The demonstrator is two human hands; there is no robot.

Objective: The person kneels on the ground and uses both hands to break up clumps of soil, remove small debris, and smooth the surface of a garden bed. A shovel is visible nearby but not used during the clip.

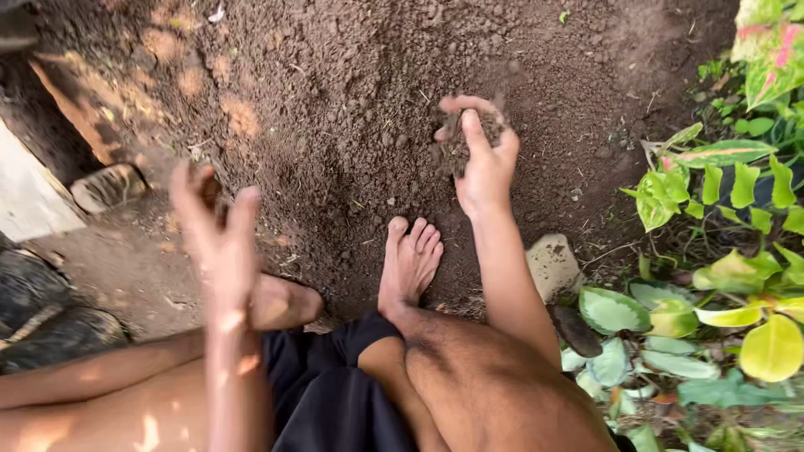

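Observation:
A big mound of dark brown soil (352, 109) fills the middle and top of the head view. My right hand (477, 151) is raised over the mound, fingers curled around a clump of soil (456, 142) with crumbs dropping from it. My left hand (216, 226) is lifted at the left, blurred, fingers spread; something dark may lie in its palm, but I cannot make it out. My bare feet (410, 259) rest at the foot of the mound, below the hands.
Green, yellow and pink leafy plants (729, 276) crowd the right side. A pale stone (553, 264) sits beside my right forearm. Dark rubber-like objects (42, 318) and a white board (25, 197) lie at the left.

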